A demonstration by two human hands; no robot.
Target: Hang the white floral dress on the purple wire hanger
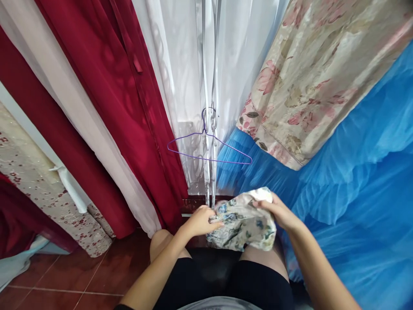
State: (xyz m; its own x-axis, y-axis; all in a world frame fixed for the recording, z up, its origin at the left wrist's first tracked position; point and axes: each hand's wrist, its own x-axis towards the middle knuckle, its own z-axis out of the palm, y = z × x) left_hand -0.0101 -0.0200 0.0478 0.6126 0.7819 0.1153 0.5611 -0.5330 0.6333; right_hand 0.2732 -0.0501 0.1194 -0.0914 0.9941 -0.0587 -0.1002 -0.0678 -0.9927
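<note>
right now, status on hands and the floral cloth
Left hand, right hand: both gripping crumpled floral-print cloth. Purple hanger hanging beyond, apart from cloth. Nothing visibly blocking hands.

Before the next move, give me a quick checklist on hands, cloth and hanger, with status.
1. Left hand on the blue-flowered cloth: ok, gripping its left side.
2. Right hand on the cloth: ok, gripping near its upper right edge.
3. Cloth smoothed flat: not ok, crumpled between the hands.
4. Purple hanger free of garments: ok, bare, in front of the white straps.
5. Hanger hook securely seated: cannot tell.
</note>
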